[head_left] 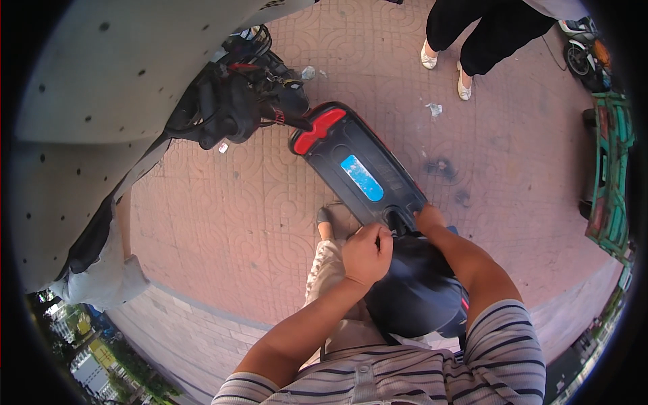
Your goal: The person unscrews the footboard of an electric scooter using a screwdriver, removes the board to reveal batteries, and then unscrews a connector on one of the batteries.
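Outdoor spot, sidewalk-type: pink patterned paving [223, 223], bits of litter [435, 109], motorbike [580, 59] & green cart [609, 172] nr R edge, trees [128, 359] + bldgs [89, 372] lower L.

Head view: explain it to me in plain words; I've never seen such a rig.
There is no machine doing the work: a wide camera on a person's head looks down, which bends straight edges. The forearms coming up from below are the wearer's own. The left hand is curled, and the right hand is at the near end of a long black, red-ended panel. Exactly what the fingers grip is hidden. A rounded black object is just below the hands. A pale scrap lies on the paving.
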The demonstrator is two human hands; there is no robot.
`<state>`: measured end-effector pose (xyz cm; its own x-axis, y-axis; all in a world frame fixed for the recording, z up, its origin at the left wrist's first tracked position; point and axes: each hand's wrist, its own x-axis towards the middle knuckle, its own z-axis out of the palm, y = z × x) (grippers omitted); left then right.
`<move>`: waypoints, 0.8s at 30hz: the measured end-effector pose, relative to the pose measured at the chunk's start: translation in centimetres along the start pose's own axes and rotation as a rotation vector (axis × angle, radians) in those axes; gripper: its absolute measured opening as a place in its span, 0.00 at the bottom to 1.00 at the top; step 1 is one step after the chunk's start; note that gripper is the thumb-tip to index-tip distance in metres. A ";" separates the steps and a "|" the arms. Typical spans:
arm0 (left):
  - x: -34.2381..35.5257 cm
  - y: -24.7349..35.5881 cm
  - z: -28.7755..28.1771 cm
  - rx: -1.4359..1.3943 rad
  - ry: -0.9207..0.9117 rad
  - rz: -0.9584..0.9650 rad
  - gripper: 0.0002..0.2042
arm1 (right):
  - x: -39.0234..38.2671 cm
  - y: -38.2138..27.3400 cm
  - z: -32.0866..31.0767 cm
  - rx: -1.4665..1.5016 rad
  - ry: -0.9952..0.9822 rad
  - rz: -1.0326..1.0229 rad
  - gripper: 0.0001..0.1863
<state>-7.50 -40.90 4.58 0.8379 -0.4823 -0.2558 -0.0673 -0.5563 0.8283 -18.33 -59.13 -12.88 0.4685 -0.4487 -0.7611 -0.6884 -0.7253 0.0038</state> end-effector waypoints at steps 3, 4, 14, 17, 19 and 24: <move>0.1 0.1 0.1 0.014 -0.002 0.005 0.09 | 1.7 1.3 1.7 -0.158 -0.184 -0.085 0.14; 0.1 0.1 0.2 0.017 -0.004 0.009 0.09 | 1.8 1.4 2.4 -0.090 -0.110 -0.007 0.14; 0.2 0.1 -0.1 0.009 0.005 0.019 0.09 | 1.6 0.2 1.0 -0.020 0.065 -0.100 0.14; 0.2 0.1 0.0 -0.003 -0.015 -0.026 0.07 | 2.5 1.0 0.5 0.163 -0.090 0.146 0.15; 0.1 0.0 0.1 0.004 -0.008 -0.014 0.07 | 2.9 1.6 0.5 0.056 -0.141 0.066 0.15; 0.2 0.0 -0.1 0.010 -0.004 -0.001 0.08 | 0.7 1.2 -0.1 -0.293 0.040 -0.242 0.14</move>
<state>-7.31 -40.91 4.59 0.8355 -0.4847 -0.2588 -0.0717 -0.5631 0.8232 -18.72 -60.40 -13.34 0.6232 -0.2622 -0.7368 -0.3704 -0.9287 0.0171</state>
